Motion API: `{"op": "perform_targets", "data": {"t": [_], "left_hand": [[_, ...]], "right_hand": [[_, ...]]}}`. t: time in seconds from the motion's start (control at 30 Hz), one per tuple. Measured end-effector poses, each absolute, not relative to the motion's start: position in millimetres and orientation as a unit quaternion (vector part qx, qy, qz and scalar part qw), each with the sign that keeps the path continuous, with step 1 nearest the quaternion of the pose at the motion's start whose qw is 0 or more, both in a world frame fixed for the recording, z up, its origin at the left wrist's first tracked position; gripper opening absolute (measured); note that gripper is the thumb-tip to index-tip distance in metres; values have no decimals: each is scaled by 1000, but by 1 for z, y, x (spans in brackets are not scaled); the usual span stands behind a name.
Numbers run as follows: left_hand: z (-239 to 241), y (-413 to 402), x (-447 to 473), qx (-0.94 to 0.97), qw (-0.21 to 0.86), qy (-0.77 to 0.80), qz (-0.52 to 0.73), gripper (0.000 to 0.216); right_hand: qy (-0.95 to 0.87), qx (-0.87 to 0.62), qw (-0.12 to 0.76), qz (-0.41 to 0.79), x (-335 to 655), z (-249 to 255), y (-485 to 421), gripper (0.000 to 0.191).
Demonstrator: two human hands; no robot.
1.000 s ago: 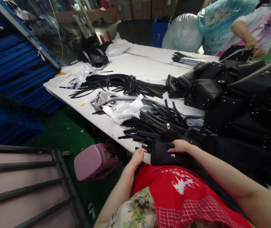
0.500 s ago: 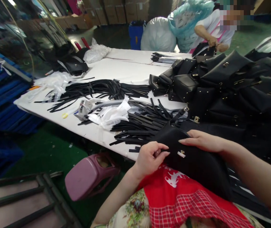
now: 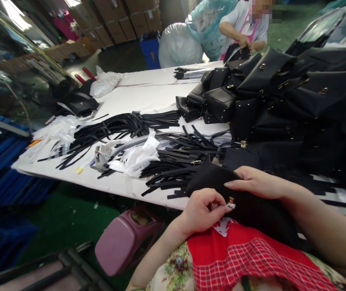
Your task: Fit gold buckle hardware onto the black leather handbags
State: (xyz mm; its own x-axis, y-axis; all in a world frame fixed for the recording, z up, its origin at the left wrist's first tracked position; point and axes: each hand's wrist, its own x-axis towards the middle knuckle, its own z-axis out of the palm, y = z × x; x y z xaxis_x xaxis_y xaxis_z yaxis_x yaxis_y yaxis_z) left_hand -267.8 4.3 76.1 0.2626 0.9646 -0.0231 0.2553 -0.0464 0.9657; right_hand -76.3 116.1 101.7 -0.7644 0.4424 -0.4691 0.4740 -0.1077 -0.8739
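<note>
Your left hand (image 3: 206, 208) pinches a white scrap (image 3: 231, 206) on the black bag (image 3: 260, 218) at the table (image 3: 151, 91) edge; your right hand (image 3: 256, 182) grips its top. Strips (image 3: 167, 173) crowd ten o'clock, piled bags (image 3: 297, 97) one o'clock.

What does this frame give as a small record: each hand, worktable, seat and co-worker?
Left hand: fingertips pinching a small white piece by a gold-coloured clasp
Right hand: holding the black handbag that bears this clasp, thumb on its surface
White worktable: black straps in a bundle, white strips, heaped black bags on the right
Seat: purple plastic stool beside the table's near edge
Co-worker: at the far side, both hands at a dark bag
</note>
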Motion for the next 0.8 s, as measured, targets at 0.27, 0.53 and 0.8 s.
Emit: {"op": "perform_targets", "data": {"t": [0.27, 0.53, 0.8], "left_hand": [[80, 5, -282, 592, 535, 485, 357, 28], [74, 11, -262, 650, 460, 531, 290, 24], [90, 18, -291, 532, 579, 441, 433, 29]], "right_hand": [[714, 406, -34, -570, -79, 94, 112, 37], [756, 404, -16, -515, -88, 98, 110, 34], [800, 392, 5, -454, -90, 110, 93, 27]]}}
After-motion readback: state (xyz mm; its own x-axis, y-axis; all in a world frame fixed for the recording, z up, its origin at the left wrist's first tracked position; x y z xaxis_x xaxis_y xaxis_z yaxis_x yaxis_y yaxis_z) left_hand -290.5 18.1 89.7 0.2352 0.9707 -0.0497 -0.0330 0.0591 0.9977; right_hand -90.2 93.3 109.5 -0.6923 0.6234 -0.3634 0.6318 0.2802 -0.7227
